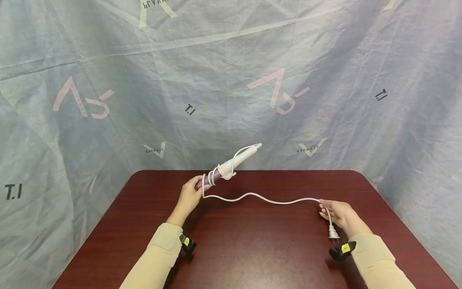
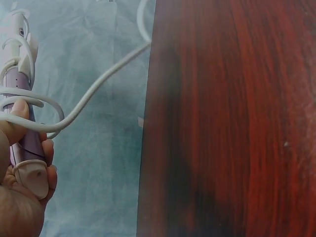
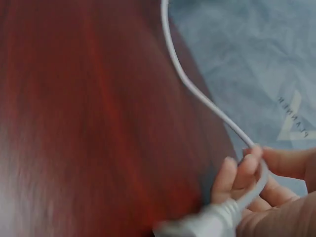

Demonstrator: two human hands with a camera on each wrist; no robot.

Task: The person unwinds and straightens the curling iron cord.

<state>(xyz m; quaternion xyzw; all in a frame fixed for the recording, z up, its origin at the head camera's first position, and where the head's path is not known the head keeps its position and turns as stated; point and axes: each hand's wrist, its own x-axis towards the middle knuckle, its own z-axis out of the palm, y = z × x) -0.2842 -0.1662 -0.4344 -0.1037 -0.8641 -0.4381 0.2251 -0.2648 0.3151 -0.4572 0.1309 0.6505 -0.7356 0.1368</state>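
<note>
My left hand [image 1: 191, 195] grips the purple barrel end of a curling iron [image 1: 238, 159], whose white handle points up and to the right. White cord [image 1: 265, 198] is looped several times around the iron, and in the left wrist view the thumb lies against these loops. From there the cord runs in a wavy line across to my right hand [image 1: 341, 212], which pinches it between thumb and fingertips. Below the right fingers the plug [image 1: 333, 232] hangs down, its prongs lowest; the right wrist view shows it blurred at the bottom edge.
A dark red wooden table [image 1: 252, 249] lies beneath both hands. Grey printed cloth [image 1: 223, 80] hangs behind the table and along its sides. Each sleeve cuff carries a small black camera, one at the left wrist [image 1: 187, 243] and one at the right [image 1: 342, 251].
</note>
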